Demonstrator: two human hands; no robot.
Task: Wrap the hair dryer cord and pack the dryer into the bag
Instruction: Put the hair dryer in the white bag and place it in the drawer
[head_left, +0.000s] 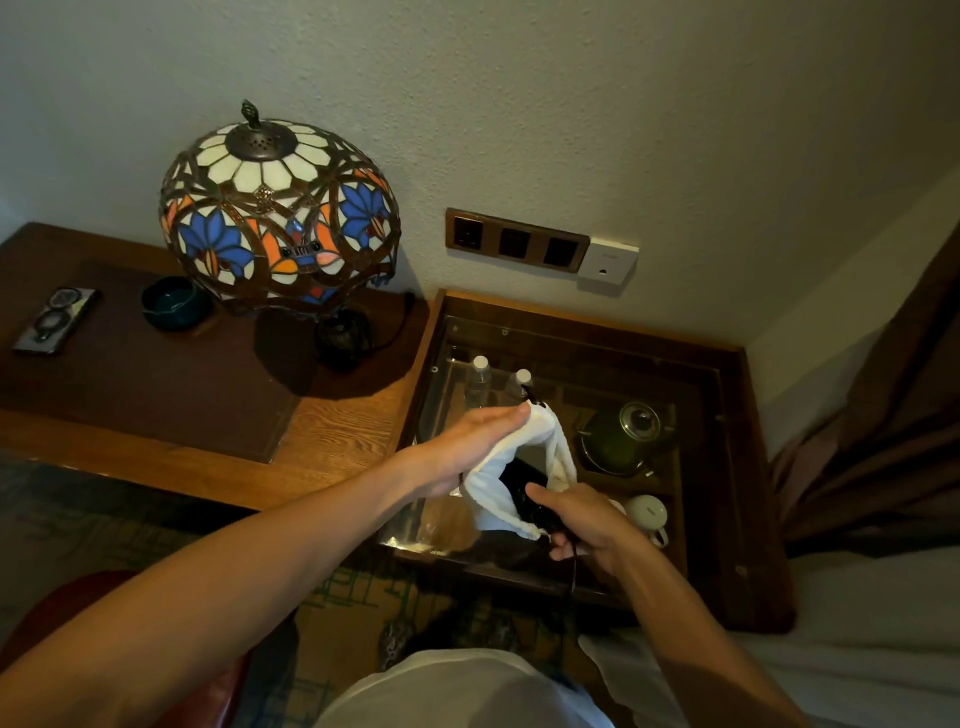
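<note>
A white cloth drawstring bag (498, 467) hangs open above the glass-topped side table (727, 364). My left hand (467, 447) holds the bag's far rim, fingers stretched along the cloth. My right hand (576, 519) grips the black hair dryer (522, 493), whose body sits partly inside the bag's mouth. A black cord (573, 569) drops from under my right hand toward the floor. Most of the dryer is hidden by the bag and my fingers.
Under the glass stand two water bottles (480, 379), a green kettle (628, 436) and a white cup (647, 512). On the wooden desk (337, 431) to the left are a stained-glass lamp (280, 213), a dark bowl (174, 309) and a phone (54, 319). Wall sockets (514, 241) are behind; a bed lies at right.
</note>
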